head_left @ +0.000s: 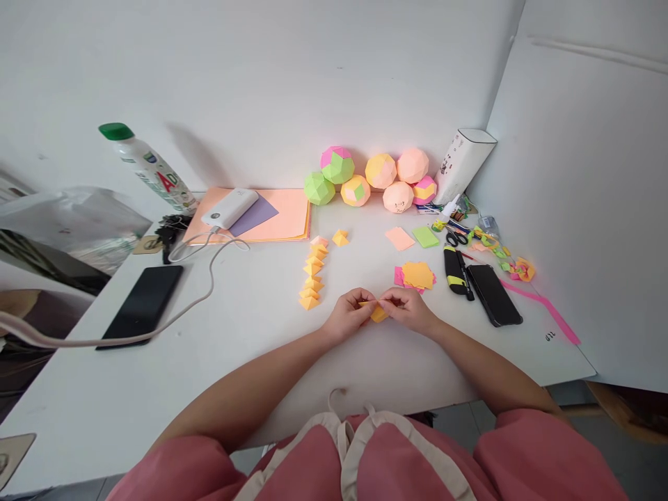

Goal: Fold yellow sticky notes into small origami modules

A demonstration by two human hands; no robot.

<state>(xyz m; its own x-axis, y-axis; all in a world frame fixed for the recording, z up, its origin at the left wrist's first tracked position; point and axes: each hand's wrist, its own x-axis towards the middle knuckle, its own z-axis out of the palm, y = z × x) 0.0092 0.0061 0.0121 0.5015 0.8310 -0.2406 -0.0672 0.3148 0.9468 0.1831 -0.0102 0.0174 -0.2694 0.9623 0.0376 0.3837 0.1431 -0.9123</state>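
Observation:
My left hand [348,314] and my right hand [410,308] meet over the middle of the white table [250,327], both pinching a small folded orange paper piece [378,312]. The fingers of each hand are closed on its edges. Just left of my hands runs a row of several finished folded orange paper units [313,273], with one more unit [340,238] lying apart. A small stack of orange and pink paper squares [417,275] lies right beyond my right hand.
Several coloured paper balls [365,179] sit by the wall. A power bank [229,208] rests on orange sheets [282,212]; its cable trails left past a black phone [140,305]. Another phone [493,294], markers, scissors [457,238], glue and a bottle [149,167] stand around.

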